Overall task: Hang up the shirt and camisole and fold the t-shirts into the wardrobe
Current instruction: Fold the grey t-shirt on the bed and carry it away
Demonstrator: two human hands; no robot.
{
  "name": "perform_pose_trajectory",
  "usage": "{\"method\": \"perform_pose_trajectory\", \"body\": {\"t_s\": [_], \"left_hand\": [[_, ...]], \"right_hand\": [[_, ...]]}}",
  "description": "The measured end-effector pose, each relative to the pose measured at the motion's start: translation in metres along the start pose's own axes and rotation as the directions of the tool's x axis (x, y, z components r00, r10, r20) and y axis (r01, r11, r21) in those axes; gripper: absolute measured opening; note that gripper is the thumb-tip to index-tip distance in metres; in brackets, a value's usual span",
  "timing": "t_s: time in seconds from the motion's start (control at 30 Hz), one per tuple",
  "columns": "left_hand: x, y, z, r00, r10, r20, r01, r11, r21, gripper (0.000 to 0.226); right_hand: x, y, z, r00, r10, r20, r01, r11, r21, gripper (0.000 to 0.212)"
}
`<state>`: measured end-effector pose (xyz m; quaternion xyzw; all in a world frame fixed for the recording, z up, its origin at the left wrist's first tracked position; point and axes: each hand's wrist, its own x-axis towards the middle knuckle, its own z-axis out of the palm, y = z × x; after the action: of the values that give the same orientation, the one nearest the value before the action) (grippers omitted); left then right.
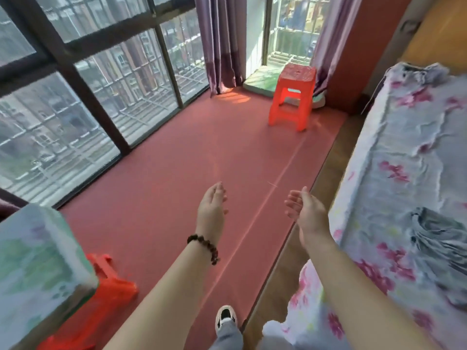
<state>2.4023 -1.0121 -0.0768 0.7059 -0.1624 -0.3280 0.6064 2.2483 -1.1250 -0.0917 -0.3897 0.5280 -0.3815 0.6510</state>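
My left hand (211, 205) is stretched out over the red floor mat (177, 178), palm turned inward, fingers apart and holding nothing; a dark bead bracelet sits on its wrist. My right hand (304, 210) reaches forward beside it, just left of the bed edge, fingers spread and empty. On the bed to the right lies a grey garment (439, 233), crumpled on the floral sheet (394, 137). No shirt, camisole, hanger or wardrobe is recognisable in view.
A red plastic stool (293, 97) stands at the far end near purple curtains (219, 44). Large barred windows (83, 92) run along the left. A second red stool (108, 286) sits under a pale cushion (38, 269) at near left. My shoe (225, 317) is below.
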Motion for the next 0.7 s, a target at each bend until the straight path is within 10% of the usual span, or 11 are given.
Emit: {"method": "perform_pose_trajectory", "body": {"t_s": [0.7], "left_hand": [[0.151,0.023,0.27,0.724,-0.118,0.68,0.007,0.987,0.163,0.028]], "right_hand": [[0.153,-0.042,-0.122,0.718,0.083,-0.691,0.112,0.966,0.233,0.032]]}}
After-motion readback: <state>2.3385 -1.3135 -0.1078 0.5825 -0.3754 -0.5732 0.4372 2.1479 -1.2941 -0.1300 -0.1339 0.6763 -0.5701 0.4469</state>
